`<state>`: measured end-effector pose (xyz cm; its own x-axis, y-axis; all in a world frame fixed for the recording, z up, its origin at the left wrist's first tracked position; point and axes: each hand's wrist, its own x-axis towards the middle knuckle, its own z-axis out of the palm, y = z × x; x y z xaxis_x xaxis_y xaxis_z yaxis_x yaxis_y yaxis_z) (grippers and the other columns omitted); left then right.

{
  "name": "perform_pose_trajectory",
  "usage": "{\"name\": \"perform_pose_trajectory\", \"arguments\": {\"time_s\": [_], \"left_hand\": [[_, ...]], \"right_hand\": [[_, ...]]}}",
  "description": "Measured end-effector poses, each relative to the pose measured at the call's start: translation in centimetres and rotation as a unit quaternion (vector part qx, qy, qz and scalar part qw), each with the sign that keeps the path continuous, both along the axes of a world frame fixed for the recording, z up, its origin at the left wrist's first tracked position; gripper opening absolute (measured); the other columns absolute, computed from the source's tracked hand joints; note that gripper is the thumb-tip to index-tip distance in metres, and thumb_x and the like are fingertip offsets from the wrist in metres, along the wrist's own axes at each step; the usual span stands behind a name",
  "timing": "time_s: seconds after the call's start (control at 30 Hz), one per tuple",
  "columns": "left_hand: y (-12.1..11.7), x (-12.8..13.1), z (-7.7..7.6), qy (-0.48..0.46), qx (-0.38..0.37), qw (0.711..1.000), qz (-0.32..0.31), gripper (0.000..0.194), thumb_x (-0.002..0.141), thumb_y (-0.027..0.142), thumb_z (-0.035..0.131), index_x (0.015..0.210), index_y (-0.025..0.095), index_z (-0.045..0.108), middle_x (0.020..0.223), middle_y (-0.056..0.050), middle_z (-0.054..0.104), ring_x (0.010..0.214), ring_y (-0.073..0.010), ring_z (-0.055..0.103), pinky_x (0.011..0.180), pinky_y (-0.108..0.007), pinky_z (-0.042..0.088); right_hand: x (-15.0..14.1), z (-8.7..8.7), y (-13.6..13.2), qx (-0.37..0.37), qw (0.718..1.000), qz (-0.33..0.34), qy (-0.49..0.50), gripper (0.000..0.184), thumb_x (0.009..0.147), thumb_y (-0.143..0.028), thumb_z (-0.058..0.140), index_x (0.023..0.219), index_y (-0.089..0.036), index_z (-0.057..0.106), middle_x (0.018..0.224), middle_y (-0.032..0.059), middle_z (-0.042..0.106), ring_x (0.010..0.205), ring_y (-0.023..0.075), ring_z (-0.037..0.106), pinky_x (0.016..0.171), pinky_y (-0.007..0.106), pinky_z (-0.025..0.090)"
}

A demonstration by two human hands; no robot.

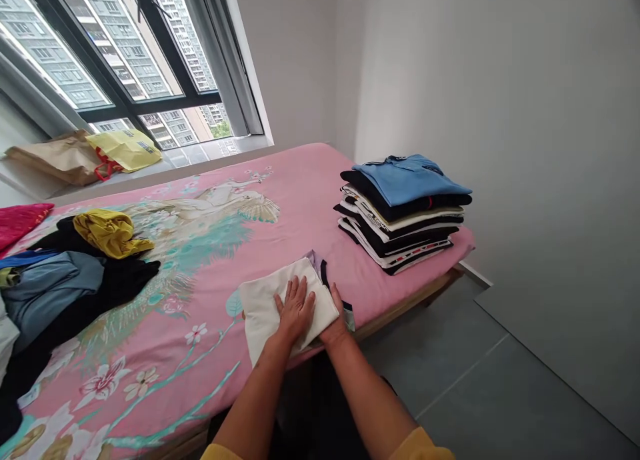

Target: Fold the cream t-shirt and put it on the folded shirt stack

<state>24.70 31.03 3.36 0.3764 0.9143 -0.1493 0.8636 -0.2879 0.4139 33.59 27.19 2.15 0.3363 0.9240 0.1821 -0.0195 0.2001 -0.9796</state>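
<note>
A cream-white folded garment [263,307], probably a shirt, lies near the bed's front edge. My left hand [296,313] rests flat on top of it with fingers spread. At its right edge is my right hand [336,320], its palm and fingers tucked around the cloth; the thumb is hard to make out. A lilac garment piece with dark trim [316,259] peeks out behind the white cloth, and a dark-edged bit shows beside my right hand.
A tall stack of folded clothes [400,220], blue polo [413,180] on top, stands on the bed's right corner. Loose clothes [55,293] are heaped at left, with a yellow garment [107,232]. Bags [127,148] sit on the windowsill. Pink floral sheet [210,353] covers the bed.
</note>
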Motion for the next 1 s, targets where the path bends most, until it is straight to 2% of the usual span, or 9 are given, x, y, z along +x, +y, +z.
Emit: {"name": "perform_pose_trajectory", "arguments": {"time_s": [0.1, 0.17, 0.27, 0.37, 0.47, 0.63, 0.73, 0.83, 1.0], "left_hand": [[0.0, -0.3, -0.2, 0.016, -0.002, 1.0, -0.026, 0.058, 0.091, 0.049, 0.02, 0.145, 0.028, 0.018, 0.154, -0.003, 0.008, 0.142, -0.0218, 0.004, 0.107, -0.062, -0.002], [-0.3, -0.3, -0.4, 0.036, 0.009, 0.998, -0.048, 0.065, 0.087, 0.056, 0.027, 0.145, 0.029, 0.018, 0.154, -0.003, 0.006, 0.141, -0.0253, 0.001, 0.105, -0.064, -0.004], [-0.7, 0.2, -0.4, 0.078, 0.035, 0.994, -0.071, 0.079, 0.079, 0.065, 0.039, 0.145, 0.027, 0.019, 0.154, -0.006, 0.003, 0.141, -0.0309, -0.004, 0.104, -0.064, -0.009], [-1.0, 0.4, 0.1, 0.099, 0.032, 0.992, -0.077, 0.084, 0.076, 0.068, 0.04, 0.145, 0.024, 0.019, 0.154, -0.008, 0.004, 0.14, -0.033, -0.003, 0.103, -0.066, -0.008], [-1.4, -0.8, 1.1, 0.083, 0.039, 0.993, -0.076, 0.078, 0.08, 0.067, 0.034, 0.145, 0.025, 0.022, 0.153, -0.007, 0.009, 0.141, -0.0307, 0.003, 0.104, -0.066, -0.006], [-3.9, -4.9, 1.5, 0.088, 0.127, 0.986, -0.066, 0.061, 0.087, 0.05, 0.032, 0.142, 0.022, 0.03, 0.152, -0.006, 0.018, 0.141, -0.0247, 0.008, 0.107, -0.057, -0.014], [-5.7, -6.5, 0.7, 0.094, 0.131, 0.984, -0.072, 0.061, 0.087, 0.047, 0.035, 0.141, 0.021, 0.032, 0.151, -0.007, 0.021, 0.141, -0.026, 0.009, 0.107, -0.057, -0.016], [-7.2, -7.0, -0.2, 0.079, 0.131, 0.987, -0.054, 0.063, 0.086, 0.046, 0.036, 0.144, 0.022, 0.027, 0.151, -0.007, 0.024, 0.14, -0.0289, 0.009, 0.107, -0.059, -0.014], [-8.4, -7.2, -1.7, 0.041, 0.125, 0.991, -0.01, 0.063, 0.086, 0.05, 0.036, 0.143, 0.024, 0.03, 0.149, -0.006, 0.029, 0.139, -0.0322, 0.013, 0.108, -0.06, -0.012]], "right_hand": [[2.6, 0.9, -3.0, -0.067, 0.98, 0.105, 0.156, 0.071, 0.093, -0.05, 0.0, 0.123, -0.014, 0.053, 0.111, 0.0138, 0.063, 0.111, 0.0242, 0.056, 0.089, 0.044, 0.046], [4.6, 1.5, -5.2, -0.12, 0.947, 0.157, 0.253, 0.06, 0.093, -0.054, 0.015, 0.128, -0.016, 0.046, 0.118, 0.013, 0.06, 0.109, 0.0244, 0.057, 0.085, 0.045, 0.049], [7.2, 1.9, -8.2, -0.191, 0.924, 0.122, 0.309, 0.048, 0.087, -0.049, 0.042, 0.126, -0.021, 0.045, 0.125, 0.013, 0.055, 0.102, 0.0242, 0.061, 0.074, 0.042, 0.054], [8.6, 2.3, -9.8, -0.217, 0.947, -0.005, 0.235, 0.043, 0.08, -0.046, 0.057, 0.115, -0.021, 0.053, 0.12, 0.0126, 0.057, 0.093, 0.0218, 0.062, 0.057, 0.029, 0.053], [8.4, 3.2, -9.5, -0.182, 0.973, -0.077, 0.12, 0.037, 0.078, -0.045, 0.056, 0.105, -0.02, 0.058, 0.11, 0.0104, 0.061, 0.089, 0.0191, 0.061, 0.058, 0.025, 0.051], [4.6, 4.9, -5.0, -0.07, 0.992, 0.023, -0.106, 0.035, 0.087, -0.042, 0.043, 0.105, -0.019, 0.062, 0.107, 0.0072, 0.064, 0.099, 0.0199, 0.059, 0.086, 0.034, 0.048], [0.6, 5.0, -1.0, 0.001, 0.954, 0.103, -0.28, 0.037, 0.09, -0.033, 0.038, 0.117, -0.02, 0.059, 0.121, 0.0059, 0.06, 0.119, 0.0206, 0.049, 0.103, 0.04, 0.036], [-3.4, 4.2, 2.4, 0.045, 0.887, 0.2, -0.415, 0.038, 0.089, -0.026, 0.038, 0.122, -0.02, 0.057, 0.13, 0.0052, 0.054, 0.13, 0.021, 0.037, 0.11, 0.045, 0.025], [-7.2, 1.1, 5.9, 0.111, 0.778, 0.357, -0.504, 0.042, 0.087, -0.024, 0.045, 0.127, -0.03, 0.053, 0.136, 0.0, 0.048, 0.133, 0.0212, 0.032, 0.111, 0.05, 0.015]]}}
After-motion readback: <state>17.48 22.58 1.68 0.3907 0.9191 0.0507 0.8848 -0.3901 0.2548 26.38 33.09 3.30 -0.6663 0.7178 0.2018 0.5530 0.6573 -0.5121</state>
